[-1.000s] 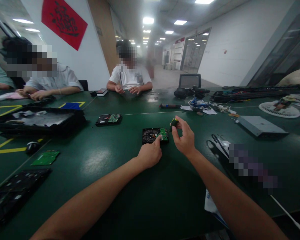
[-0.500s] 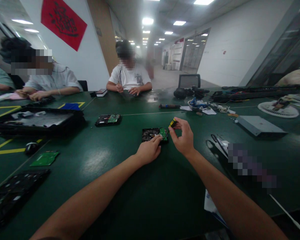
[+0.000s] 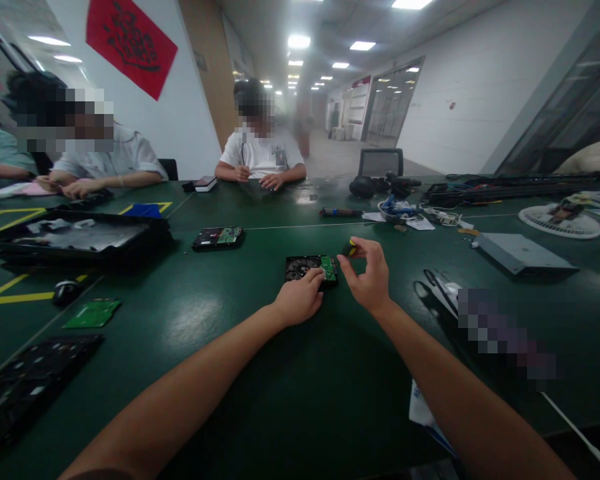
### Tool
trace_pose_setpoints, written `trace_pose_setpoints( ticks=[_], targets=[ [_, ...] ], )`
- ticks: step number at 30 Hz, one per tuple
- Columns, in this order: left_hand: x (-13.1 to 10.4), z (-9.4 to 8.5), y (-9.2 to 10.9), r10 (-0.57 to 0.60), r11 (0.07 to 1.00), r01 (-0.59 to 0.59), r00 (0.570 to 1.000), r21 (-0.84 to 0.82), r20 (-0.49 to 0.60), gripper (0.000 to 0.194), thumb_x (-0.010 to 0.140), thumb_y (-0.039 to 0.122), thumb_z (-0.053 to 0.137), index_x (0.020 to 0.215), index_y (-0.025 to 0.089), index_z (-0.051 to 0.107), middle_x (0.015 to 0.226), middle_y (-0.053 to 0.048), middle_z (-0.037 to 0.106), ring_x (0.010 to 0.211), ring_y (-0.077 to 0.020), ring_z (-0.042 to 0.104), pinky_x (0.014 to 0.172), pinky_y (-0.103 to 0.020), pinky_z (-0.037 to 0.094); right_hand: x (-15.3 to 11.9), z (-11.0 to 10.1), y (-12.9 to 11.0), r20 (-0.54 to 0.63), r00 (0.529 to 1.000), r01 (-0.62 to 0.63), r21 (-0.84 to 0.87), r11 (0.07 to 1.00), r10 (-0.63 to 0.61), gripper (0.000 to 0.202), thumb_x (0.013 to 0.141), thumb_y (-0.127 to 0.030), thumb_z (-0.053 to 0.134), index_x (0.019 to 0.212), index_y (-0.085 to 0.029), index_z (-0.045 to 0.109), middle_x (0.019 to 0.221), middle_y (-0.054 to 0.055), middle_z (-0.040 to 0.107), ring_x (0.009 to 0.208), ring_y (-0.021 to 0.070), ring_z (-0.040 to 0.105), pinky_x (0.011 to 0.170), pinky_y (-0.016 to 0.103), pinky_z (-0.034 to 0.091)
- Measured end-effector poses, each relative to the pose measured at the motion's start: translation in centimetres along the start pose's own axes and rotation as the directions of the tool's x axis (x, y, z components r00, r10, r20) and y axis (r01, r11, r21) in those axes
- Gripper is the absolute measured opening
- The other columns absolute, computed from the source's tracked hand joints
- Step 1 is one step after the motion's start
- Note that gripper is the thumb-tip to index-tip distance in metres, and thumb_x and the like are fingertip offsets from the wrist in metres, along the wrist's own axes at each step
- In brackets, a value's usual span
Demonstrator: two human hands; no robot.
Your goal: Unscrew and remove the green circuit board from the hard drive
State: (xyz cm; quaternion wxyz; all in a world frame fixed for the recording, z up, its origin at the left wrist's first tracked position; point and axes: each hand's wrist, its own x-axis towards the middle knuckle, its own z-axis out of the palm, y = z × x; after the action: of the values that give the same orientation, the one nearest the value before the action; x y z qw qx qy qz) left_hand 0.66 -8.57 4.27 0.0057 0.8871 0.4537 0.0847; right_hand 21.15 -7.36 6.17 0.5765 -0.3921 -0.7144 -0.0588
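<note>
A hard drive [image 3: 299,267] with a green circuit board lies on the dark green table [image 3: 260,413]. My left hand [image 3: 300,298] grips its near edge, fingers resting on the board and thumb at the near side. Just right of the drive, my right hand [image 3: 369,273] pinches a small screwdriver [image 3: 349,249] with a yellow and black handle. Its shaft slants down toward the board's right part; the tip is too small to make out.
Another hard drive [image 3: 218,237] lies further back, left of centre. On the left are a black tray [image 3: 90,237], a green board [image 3: 93,313] and a black panel [image 3: 35,380]. A grey metal box [image 3: 525,253] sits at right. Several people sit around the table.
The screwdriver handle has turned in my right hand's fingers and shows less yellow. The whole view has shifted slightly; my left hand stays on the drive.
</note>
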Motion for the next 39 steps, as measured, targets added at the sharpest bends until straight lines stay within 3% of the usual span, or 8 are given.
trace_pose_setpoints(
  ticks=[6,10,17,22,27,33,39],
  targets=[
    [0.12,0.62,-0.19,0.003,1.0,-0.003,1.0,0.018,-0.003,0.054,0.101,0.034,0.041,0.153,0.021,0.04,0.163,-0.008,0.038,0.115,-0.026,0.069,0.088,-0.038,0.06,-0.02,0.05,-0.02,0.039,0.999,-0.027,0.056,0.998,0.025,0.049,0.095,-0.022,0.061,0.142,-0.026,0.047,0.129,0.012,0.061,0.105,0.0248,0.068,0.09,0.046,0.062],
    [0.05,0.82,0.05,-0.01,1.0,0.01,1.0,0.017,-0.025,0.056,0.1,0.034,0.043,0.154,0.02,0.039,0.164,-0.007,0.038,0.118,-0.027,0.067,0.091,-0.04,0.06,-0.08,0.02,0.08,0.02,1.0,-0.016,0.013,1.0,0.016,0.047,0.093,-0.025,0.066,0.138,-0.027,0.051,0.122,0.01,0.062,0.1,0.0245,0.068,0.086,0.045,0.063],
    [-0.2,0.73,0.4,-0.026,0.999,0.027,0.999,0.034,-0.029,0.058,0.1,0.036,0.043,0.155,0.02,0.036,0.165,-0.008,0.037,0.113,-0.0274,0.07,0.085,-0.04,0.061,0.06,0.05,0.07,0.022,0.999,-0.031,0.057,0.998,0.03,0.049,0.094,-0.024,0.064,0.14,-0.026,0.046,0.126,0.011,0.062,0.1,0.0236,0.069,0.089,0.046,0.062],
    [-0.25,0.79,0.4,-0.033,0.999,0.035,0.999,0.036,-0.03,0.058,0.1,0.036,0.043,0.156,0.021,0.035,0.165,-0.008,0.037,0.113,-0.0268,0.07,0.086,-0.04,0.061,0.24,-0.13,0.11,0.033,0.999,0.004,-0.005,1.0,-0.003,0.046,0.092,-0.028,0.067,0.136,-0.027,0.052,0.121,0.01,0.063,0.1,0.0247,0.067,0.087,0.046,0.062],
    [-0.24,0.58,0.46,-0.052,0.998,0.052,0.999,0.028,-0.007,0.058,0.1,0.036,0.043,0.156,0.024,0.035,0.165,-0.009,0.036,0.109,-0.0271,0.071,0.084,-0.04,0.061,0.15,-0.17,0.19,0.054,0.998,-0.033,0.046,0.998,0.031,0.049,0.096,-0.026,0.06,0.143,-0.026,0.046,0.131,0.012,0.062,0.104,0.0243,0.069,0.092,0.046,0.061],
    [-0.26,0.23,0.54,-0.061,0.998,0.061,0.998,0.001,0.016,0.059,0.1,0.035,0.045,0.157,0.026,0.033,0.165,-0.01,0.036,0.111,-0.0275,0.07,0.087,-0.041,0.06,0.18,-0.2,-0.02,0.044,0.999,-0.014,-0.008,1.0,0.014,0.044,0.094,-0.032,0.067,0.135,-0.029,0.054,0.117,0.008,0.066,0.093,0.0234,0.069,0.087,0.047,0.063],
    [-0.27,0.38,0.48,-0.078,0.996,0.078,0.997,-0.032,-0.001,0.056,0.099,0.033,0.046,0.153,0.027,0.036,0.161,-0.007,0.044,0.116,-0.0265,0.069,0.091,-0.039,0.059,-0.07,-0.05,0.05,0.056,0.997,-0.061,0.051,0.997,0.058,0.046,0.097,-0.028,0.06,0.142,-0.026,0.048,0.129,0.012,0.063,0.1,0.0234,0.07,0.09,0.045,0.062]
  ],
)
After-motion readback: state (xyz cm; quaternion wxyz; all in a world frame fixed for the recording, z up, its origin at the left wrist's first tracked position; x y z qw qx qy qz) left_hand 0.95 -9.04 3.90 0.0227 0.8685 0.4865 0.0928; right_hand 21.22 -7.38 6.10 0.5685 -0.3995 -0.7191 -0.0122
